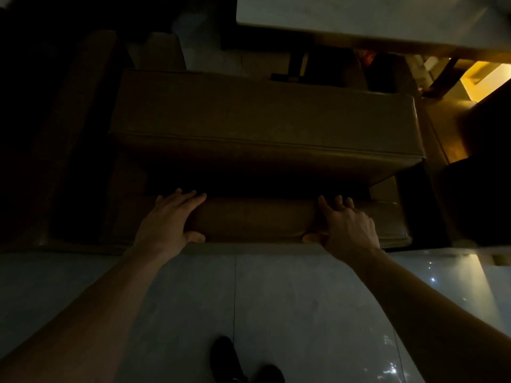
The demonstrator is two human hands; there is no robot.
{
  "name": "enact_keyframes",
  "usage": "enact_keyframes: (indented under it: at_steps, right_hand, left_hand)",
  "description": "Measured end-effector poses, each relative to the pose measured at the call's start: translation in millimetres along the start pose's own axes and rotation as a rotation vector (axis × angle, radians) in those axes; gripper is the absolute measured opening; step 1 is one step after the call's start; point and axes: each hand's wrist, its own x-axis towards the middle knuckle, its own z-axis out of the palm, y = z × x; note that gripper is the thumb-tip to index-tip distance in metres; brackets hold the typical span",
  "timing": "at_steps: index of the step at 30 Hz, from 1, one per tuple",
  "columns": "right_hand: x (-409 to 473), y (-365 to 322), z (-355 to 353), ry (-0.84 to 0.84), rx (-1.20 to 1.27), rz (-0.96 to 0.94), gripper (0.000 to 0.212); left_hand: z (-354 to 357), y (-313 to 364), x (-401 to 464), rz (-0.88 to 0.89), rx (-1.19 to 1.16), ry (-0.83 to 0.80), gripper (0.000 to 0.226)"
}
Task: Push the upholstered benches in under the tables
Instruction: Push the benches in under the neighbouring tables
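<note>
Brown padded bench [265, 125] on tiled floor [276, 299], seat before pale table [359, 17], not under it. Left hand [168, 219] and right hand [348, 225] grip backrest top [254, 219]: fingers over far edge, slightly spread, thumbs on near side. Black shoe [225, 357] below.

The upholstered bench [265, 120] wears a smooth brown leather-like cover with a dull sheen and piped seams along its edges. Its backrest [254, 219] has the same padded covering, catching a soft highlight at the right corner. The floor [304, 299] is pale glossy tile, mirroring small lights. The table [359, 15] top looks smooth, pale and matt.
</note>
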Motion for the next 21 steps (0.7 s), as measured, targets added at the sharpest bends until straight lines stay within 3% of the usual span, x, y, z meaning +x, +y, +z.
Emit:
enact_keyframes:
  at_steps: [14, 21]
  right_hand:
    - [-11, -6, 3, -0.035, 0.12, 0.039, 0.107]
    - [-38, -16, -27, -0.039, 0.206, -0.042, 0.091]
  left_hand:
    - [-3, 15, -6, -0.034, 0.168, -0.025, 0.097]
    - [-22, 50, -31, -0.006, 0.13, -0.022, 0.098]
